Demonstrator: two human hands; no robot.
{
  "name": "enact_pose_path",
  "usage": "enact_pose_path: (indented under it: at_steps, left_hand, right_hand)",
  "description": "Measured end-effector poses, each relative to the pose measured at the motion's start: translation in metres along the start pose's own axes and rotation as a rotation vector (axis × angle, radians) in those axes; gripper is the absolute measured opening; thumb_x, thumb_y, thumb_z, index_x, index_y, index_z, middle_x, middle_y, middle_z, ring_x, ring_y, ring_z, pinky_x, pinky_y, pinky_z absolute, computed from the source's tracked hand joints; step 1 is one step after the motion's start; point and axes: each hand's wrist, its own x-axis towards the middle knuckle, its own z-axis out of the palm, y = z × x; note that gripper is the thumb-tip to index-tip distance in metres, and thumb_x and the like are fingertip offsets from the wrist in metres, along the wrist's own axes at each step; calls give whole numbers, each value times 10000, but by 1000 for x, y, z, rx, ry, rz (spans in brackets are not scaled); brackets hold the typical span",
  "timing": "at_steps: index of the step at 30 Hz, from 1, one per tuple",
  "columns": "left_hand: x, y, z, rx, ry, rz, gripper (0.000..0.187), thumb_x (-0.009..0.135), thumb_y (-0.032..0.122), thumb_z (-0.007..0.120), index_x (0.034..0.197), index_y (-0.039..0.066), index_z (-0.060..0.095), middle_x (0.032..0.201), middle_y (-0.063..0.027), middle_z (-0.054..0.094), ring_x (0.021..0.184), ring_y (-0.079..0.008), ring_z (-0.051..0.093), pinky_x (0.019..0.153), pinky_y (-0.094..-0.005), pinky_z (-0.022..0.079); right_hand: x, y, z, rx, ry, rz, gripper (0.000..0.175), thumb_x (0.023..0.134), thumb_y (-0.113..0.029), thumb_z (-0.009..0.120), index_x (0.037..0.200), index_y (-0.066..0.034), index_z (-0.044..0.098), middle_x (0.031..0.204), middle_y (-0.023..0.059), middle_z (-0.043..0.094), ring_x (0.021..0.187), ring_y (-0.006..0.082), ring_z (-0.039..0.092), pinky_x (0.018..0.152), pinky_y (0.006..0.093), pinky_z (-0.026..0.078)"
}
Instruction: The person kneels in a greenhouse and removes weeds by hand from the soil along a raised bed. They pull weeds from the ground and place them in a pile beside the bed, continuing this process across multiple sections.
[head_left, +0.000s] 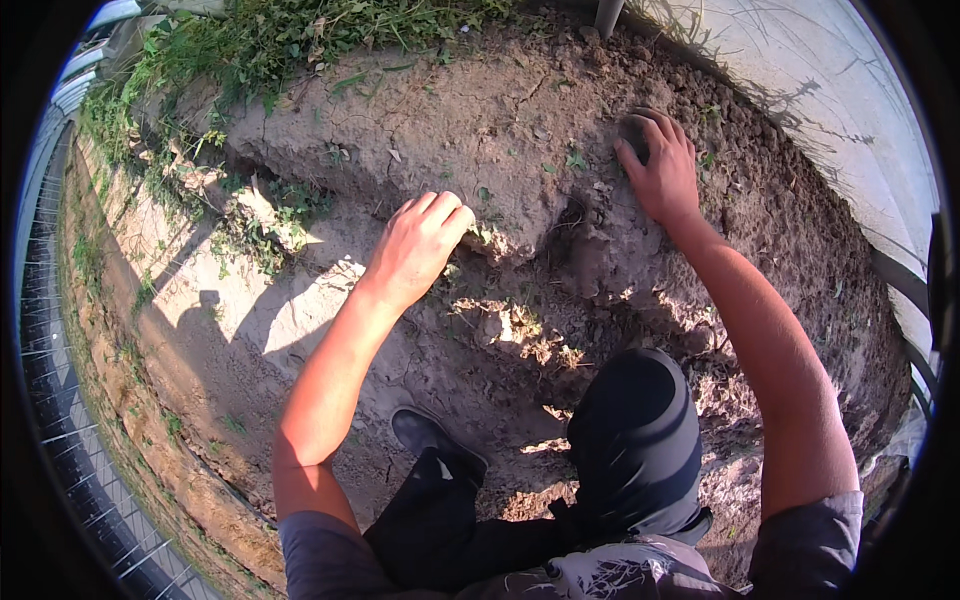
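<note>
My left hand (420, 244) is over the edge of a raised, cracked soil bed (450, 120), its fingers curled downward. A few small green leaves (484, 234) show just beside its fingertips; whether anything is pinched there is hidden. Farther right, my right hand (664, 169) rests on or just above the loose soil, thumb and fingers spread apart. Between that thumb and forefinger lies a dark patch, either shadow or a hollow. Small weed seedlings (576, 159) grow to the left of the right hand.
Dense green weeds (330, 37) cover the far left of the bed. A pale wall (817, 90) borders the right, with a metal post (608, 16) at the back. Below the bed's crumbling edge are my shoe (435, 439) and bent knee (637, 420). Wire mesh (82, 442) runs along the left.
</note>
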Motion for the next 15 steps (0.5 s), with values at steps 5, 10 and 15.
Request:
enact_pose_path:
  at_steps: [5,10,15]
  left_hand:
    - [7,11,7,-69,103,-89,137,953,94,670,1056,29,607,989,-126,624,964,-345,643,827,-462,534]
    - [11,12,9,-66,132,-7,129,903,61,687,1015,33,629,948,-114,603,942,-336,634,818,-449,539]
    - [13,8,15,125,159,96,168,849,40,713,1004,50,650,929,-87,595,913,-281,630,805,-420,531]
  right_hand:
    - [0,1,0,8,-11,-4,433,969,-371,670,1319,-116,653,1449,73,589,1400,316,499,1164,471,365]
    - [-1,3,1,3,-2,-14,426,972,-373,669,1310,-115,662,1438,82,597,1391,320,506,1164,472,367]
    - [-1,2,2,-2,2,-15,435,973,-382,669,1317,-116,659,1428,84,605,1386,321,512,1159,473,372]
